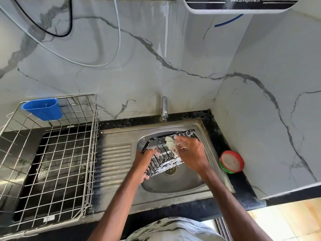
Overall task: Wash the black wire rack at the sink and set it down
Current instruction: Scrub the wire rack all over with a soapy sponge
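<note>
While foam coats the black wire rack (165,163), the scrubbing step is judged in hand. The rack is held tilted over the sink (173,197) basin. The left hand (141,164) grips its near end, fingers curled round the wires. The right hand (191,153) pinches a pale scrub pad (169,143) against the upper wires. Next requirement: rinsing under the tap (164,108).

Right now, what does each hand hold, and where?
Left hand grips the black wire rack by its near-left end; right hand holds a soapy scrubber inside it.
</note>
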`<action>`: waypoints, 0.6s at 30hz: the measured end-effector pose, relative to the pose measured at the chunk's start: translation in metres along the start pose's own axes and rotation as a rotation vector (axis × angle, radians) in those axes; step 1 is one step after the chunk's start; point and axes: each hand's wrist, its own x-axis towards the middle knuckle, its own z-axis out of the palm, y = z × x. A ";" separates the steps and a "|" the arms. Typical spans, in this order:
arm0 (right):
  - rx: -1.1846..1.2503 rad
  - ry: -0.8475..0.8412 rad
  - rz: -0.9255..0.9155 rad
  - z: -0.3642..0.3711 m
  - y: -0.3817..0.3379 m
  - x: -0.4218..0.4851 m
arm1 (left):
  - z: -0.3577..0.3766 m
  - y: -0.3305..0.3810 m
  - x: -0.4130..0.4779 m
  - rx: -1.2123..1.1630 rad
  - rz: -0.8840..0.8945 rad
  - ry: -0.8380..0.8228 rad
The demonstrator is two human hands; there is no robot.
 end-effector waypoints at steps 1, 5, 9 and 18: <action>-0.029 -0.042 -0.033 -0.001 -0.001 0.000 | 0.000 -0.002 0.000 0.000 0.001 0.003; -0.092 -0.106 -0.121 -0.002 -0.003 -0.001 | -0.003 -0.004 0.000 0.020 -0.005 0.006; -0.084 -0.038 -0.170 0.006 -0.001 0.002 | -0.004 -0.001 -0.001 0.022 0.025 -0.001; -0.263 0.013 -0.315 0.021 -0.003 0.002 | -0.011 0.002 -0.003 0.056 0.031 0.052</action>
